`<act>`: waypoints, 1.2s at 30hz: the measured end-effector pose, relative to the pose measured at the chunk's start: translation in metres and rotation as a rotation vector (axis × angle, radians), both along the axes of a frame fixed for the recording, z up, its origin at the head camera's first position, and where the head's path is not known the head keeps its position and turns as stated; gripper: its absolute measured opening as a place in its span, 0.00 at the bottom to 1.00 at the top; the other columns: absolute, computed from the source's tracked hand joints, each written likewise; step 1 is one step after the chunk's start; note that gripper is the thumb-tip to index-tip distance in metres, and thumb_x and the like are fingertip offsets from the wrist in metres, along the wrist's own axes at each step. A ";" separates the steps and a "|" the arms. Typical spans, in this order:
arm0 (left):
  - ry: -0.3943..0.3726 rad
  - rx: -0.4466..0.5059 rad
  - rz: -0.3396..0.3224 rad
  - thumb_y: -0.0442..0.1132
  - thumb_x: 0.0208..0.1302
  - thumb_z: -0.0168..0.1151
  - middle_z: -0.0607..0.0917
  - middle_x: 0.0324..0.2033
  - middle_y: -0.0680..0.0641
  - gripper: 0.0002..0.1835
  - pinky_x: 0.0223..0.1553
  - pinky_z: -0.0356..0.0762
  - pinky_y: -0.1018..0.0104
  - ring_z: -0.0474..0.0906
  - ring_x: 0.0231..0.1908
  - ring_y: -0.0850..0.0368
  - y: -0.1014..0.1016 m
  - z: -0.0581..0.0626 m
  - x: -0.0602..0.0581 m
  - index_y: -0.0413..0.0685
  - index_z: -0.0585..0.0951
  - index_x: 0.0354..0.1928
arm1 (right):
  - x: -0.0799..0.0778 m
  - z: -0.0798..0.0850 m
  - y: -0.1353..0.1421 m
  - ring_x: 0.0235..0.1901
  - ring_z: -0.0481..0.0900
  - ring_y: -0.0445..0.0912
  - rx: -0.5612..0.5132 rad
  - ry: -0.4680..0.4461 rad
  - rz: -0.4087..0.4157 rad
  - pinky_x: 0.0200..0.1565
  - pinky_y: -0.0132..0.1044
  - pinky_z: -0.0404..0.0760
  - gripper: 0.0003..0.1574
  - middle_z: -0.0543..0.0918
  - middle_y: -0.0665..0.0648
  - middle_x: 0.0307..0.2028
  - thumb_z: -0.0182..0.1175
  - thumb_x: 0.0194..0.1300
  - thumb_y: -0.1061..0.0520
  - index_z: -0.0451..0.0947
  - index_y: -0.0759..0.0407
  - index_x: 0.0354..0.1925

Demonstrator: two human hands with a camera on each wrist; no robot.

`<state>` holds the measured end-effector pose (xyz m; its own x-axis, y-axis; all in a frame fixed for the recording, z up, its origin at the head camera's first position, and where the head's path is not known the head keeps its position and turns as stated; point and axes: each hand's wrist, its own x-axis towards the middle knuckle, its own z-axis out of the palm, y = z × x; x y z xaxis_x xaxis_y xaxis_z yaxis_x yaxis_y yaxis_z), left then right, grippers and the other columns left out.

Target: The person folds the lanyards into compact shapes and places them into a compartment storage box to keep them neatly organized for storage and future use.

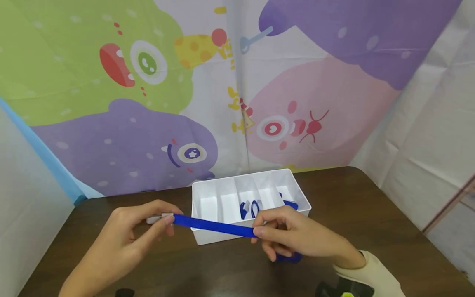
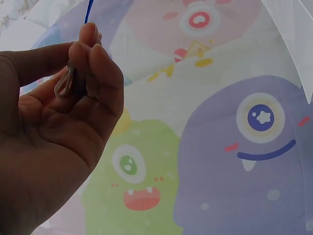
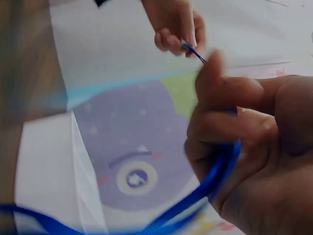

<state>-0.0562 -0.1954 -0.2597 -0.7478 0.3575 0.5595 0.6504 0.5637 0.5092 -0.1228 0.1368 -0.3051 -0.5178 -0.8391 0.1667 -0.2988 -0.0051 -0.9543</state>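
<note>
A blue lanyard [image 1: 213, 225] is stretched between both hands in front of a white box. My left hand [image 1: 124, 237] pinches its left end, at a light grey fitting, between thumb and fingers. A metal clip [image 2: 65, 84] shows under those fingertips in the left wrist view. My right hand [image 1: 302, 235] pinches the band farther along, with its other fingers curled below. The remaining blue band [image 3: 222, 169] passes through the right palm and hangs in a loop, blurred in the right wrist view. In the head view, part of it shows beneath the right hand.
The white compartment box [image 1: 219, 237] stands behind the hands, with small blue items [image 1: 254, 209] in some compartments. It sits on a dark brown table [image 1: 170, 264]. A cartoon-printed cloth [image 1: 237, 82] hangs behind, with pale walls at both sides.
</note>
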 end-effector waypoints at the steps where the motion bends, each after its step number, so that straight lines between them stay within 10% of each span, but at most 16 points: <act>1: 0.006 0.000 -0.002 0.26 0.66 0.62 0.79 0.25 0.64 0.17 0.19 0.68 0.76 0.76 0.27 0.66 0.000 0.000 0.000 0.61 0.82 0.43 | 0.000 0.001 0.001 0.14 0.71 0.45 0.009 0.023 -0.017 0.14 0.35 0.70 0.11 0.80 0.61 0.22 0.49 0.78 0.61 0.77 0.62 0.39; 15: 0.015 -0.006 0.038 0.27 0.67 0.62 0.79 0.25 0.63 0.15 0.21 0.73 0.76 0.77 0.27 0.66 0.002 0.001 0.000 0.60 0.83 0.43 | 0.008 0.005 0.002 0.21 0.76 0.36 0.254 0.335 -0.218 0.24 0.32 0.77 0.12 0.77 0.42 0.22 0.61 0.71 0.46 0.79 0.44 0.50; 28: 0.121 -0.023 -0.042 0.23 0.60 0.65 0.80 0.27 0.65 0.18 0.27 0.73 0.80 0.76 0.27 0.70 0.019 -0.004 0.004 0.57 0.83 0.42 | -0.005 -0.004 -0.005 0.45 0.83 0.40 0.055 0.726 -0.424 0.49 0.38 0.81 0.13 0.87 0.45 0.42 0.71 0.60 0.62 0.86 0.53 0.44; 36: 0.133 -0.030 -0.256 0.29 0.68 0.61 0.87 0.37 0.57 0.09 0.38 0.79 0.78 0.81 0.35 0.69 0.054 -0.013 0.011 0.49 0.83 0.45 | 0.032 -0.003 -0.029 0.56 0.77 0.41 -0.044 0.595 -0.258 0.58 0.40 0.76 0.25 0.80 0.44 0.55 0.66 0.68 0.53 0.72 0.47 0.61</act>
<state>-0.0451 -0.1411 -0.2729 -0.5520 0.5429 0.6329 0.8333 0.3862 0.3955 -0.0908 0.1076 -0.3080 -0.5104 -0.6863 0.5182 -0.7730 0.1022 -0.6261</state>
